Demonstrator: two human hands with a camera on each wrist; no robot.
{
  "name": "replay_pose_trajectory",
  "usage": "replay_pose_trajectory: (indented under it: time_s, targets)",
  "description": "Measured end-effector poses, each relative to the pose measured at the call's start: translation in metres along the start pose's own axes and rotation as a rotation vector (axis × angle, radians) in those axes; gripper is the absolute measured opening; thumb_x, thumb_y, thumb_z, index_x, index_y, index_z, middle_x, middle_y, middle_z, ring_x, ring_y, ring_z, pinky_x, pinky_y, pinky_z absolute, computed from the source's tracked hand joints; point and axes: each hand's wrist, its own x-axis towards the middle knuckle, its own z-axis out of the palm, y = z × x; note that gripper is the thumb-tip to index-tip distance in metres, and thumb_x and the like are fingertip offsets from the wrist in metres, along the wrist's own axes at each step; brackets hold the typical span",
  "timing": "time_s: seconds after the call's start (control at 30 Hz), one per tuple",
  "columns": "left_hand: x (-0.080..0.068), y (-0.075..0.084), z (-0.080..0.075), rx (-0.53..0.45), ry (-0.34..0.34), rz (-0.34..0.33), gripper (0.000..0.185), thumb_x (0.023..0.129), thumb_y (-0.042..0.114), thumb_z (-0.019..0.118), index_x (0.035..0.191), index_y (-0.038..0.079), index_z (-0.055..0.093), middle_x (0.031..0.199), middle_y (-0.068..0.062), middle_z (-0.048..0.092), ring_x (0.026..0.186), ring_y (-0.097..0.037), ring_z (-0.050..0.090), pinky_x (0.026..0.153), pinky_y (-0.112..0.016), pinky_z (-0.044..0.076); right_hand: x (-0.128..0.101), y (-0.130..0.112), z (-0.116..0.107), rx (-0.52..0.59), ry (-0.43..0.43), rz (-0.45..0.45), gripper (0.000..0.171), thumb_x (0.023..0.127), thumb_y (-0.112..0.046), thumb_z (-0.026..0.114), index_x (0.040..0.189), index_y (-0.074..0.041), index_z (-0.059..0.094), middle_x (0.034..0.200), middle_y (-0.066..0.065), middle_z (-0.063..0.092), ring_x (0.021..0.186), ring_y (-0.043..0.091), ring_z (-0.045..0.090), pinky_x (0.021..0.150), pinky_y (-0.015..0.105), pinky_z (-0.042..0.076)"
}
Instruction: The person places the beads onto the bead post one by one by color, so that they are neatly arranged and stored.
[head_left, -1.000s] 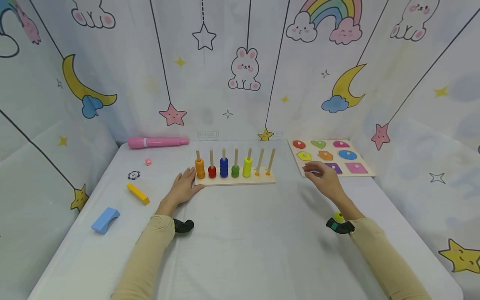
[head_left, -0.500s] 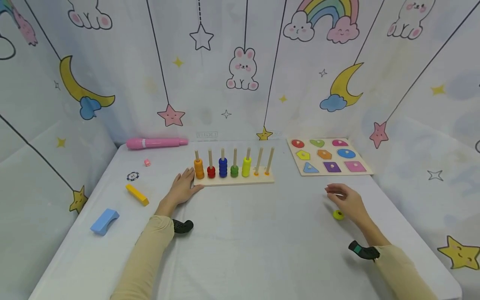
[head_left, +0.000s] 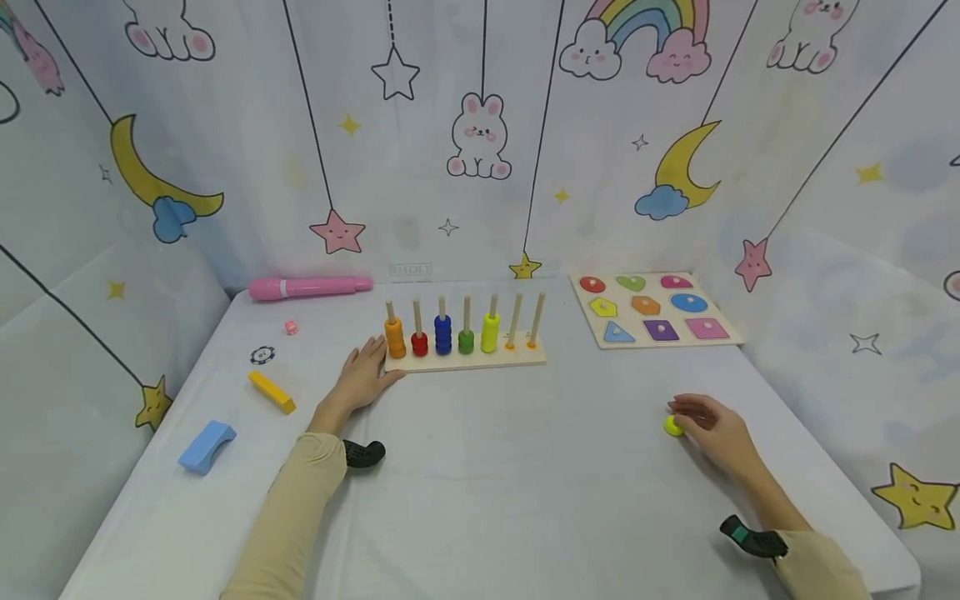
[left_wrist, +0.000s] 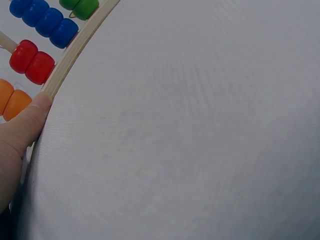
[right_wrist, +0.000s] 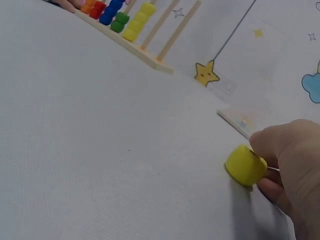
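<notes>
Two views: right hand pinches yellow ring; left hand, seemingly flat, touches rack.

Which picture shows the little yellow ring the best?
The right wrist view: the yellow ring fills it large and close, pinched by the right hand. The head view shows it only as a tiny spot beside the fingers. The left wrist view misses it.
</notes>
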Motion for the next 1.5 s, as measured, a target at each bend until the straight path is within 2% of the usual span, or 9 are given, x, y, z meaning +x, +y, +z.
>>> replay_pose_trajectory:
  time_s: [0.33,0.63,0.8,0.97,1.07,1.13,1.2,1.37,1.5]
  targets:
    - [0.001,0.000,-0.002,0.000,-0.011,-0.016,0.078,0.096,0.044,0.050,0.146,-0.007,0.020,0.153,-0.022,0.018,0.142,-0.035,0.008,0.114,-0.051,0.000,-0.009,0.001,0.003,0.002,-0.016,-0.079,0.032,0.086,-0.011,0.070,0.116,-0.004,0.061,0.109,0.013,0.065,0.094,-0.004,0.057,0.080,0.005,0.044]
    - [-0.003,0.002,-0.002,-0.017,-0.002,-0.010,0.078,0.095,0.043,0.052,0.146,-0.008,0.022,0.152,-0.023,0.019,0.142,-0.036,0.009,0.113,-0.052,0.001,-0.005,-0.001,0.005,-0.048,0.010,-0.019,0.032,0.088,-0.019,0.069,0.116,-0.006,0.061,0.108,0.012,0.066,0.094,0.001,0.057,0.079,0.003,0.042]
    - [-0.003,0.002,-0.002,-0.014,-0.009,-0.019,0.078,0.095,0.043,0.052,0.146,-0.008,0.021,0.152,-0.023,0.018,0.142,-0.036,0.009,0.113,-0.052,0.001,0.009,-0.013,0.008,0.002,0.007,-0.031,0.034,0.089,-0.020,0.067,0.118,-0.005,0.059,0.112,0.012,0.064,0.098,0.003,0.057,0.081,0.005,0.044]
    - [-0.002,0.002,-0.002,-0.014,-0.016,-0.018,0.078,0.096,0.044,0.051,0.146,-0.007,0.021,0.153,-0.022,0.018,0.142,-0.035,0.008,0.113,-0.052,0.000,0.042,-0.038,0.018,0.114,0.010,-0.125,0.034,0.088,-0.013,0.068,0.119,-0.002,0.059,0.112,0.012,0.064,0.103,0.015,0.058,0.084,0.013,0.047]
    - [-0.002,0.002,-0.003,-0.013,-0.010,-0.015,0.078,0.095,0.044,0.051,0.146,-0.008,0.021,0.152,-0.023,0.018,0.142,-0.036,0.009,0.113,-0.052,0.001,0.066,-0.062,0.027,0.154,0.003,-0.180,0.033,0.087,-0.009,0.069,0.119,-0.004,0.060,0.111,0.011,0.065,0.103,0.020,0.059,0.086,0.016,0.048]
    - [-0.002,0.002,-0.004,-0.005,-0.002,-0.010,0.078,0.095,0.043,0.052,0.145,-0.009,0.021,0.152,-0.024,0.019,0.141,-0.037,0.009,0.113,-0.053,0.002,0.082,-0.081,0.034,0.179,-0.007,-0.216,0.033,0.087,-0.009,0.069,0.119,-0.005,0.060,0.111,0.011,0.065,0.104,0.022,0.060,0.087,0.020,0.049]
    - [-0.003,0.002,-0.004,0.002,0.003,-0.011,0.077,0.096,0.043,0.052,0.145,-0.008,0.022,0.152,-0.023,0.019,0.141,-0.037,0.010,0.113,-0.053,0.002,0.094,-0.109,0.039,0.185,-0.024,-0.230,0.033,0.087,-0.007,0.068,0.119,-0.004,0.060,0.112,0.013,0.064,0.105,0.026,0.060,0.090,0.029,0.050]
    - [-0.003,0.003,-0.004,-0.012,0.009,0.003,0.076,0.095,0.040,0.053,0.144,-0.010,0.023,0.151,-0.025,0.020,0.141,-0.038,0.011,0.113,-0.054,0.003,0.119,-0.170,0.055,0.230,-0.045,-0.308,0.032,0.086,0.001,0.065,0.117,0.005,0.058,0.112,0.020,0.063,0.106,0.033,0.059,0.091,0.049,0.047]
    - [-0.003,0.004,-0.003,-0.017,0.002,-0.006,0.077,0.095,0.042,0.053,0.145,-0.008,0.022,0.152,-0.024,0.019,0.141,-0.037,0.010,0.113,-0.053,0.002,0.143,-0.191,0.074,0.263,-0.034,-0.380,0.030,0.086,0.002,0.065,0.115,0.004,0.059,0.111,0.017,0.064,0.104,0.028,0.059,0.091,0.045,0.049]
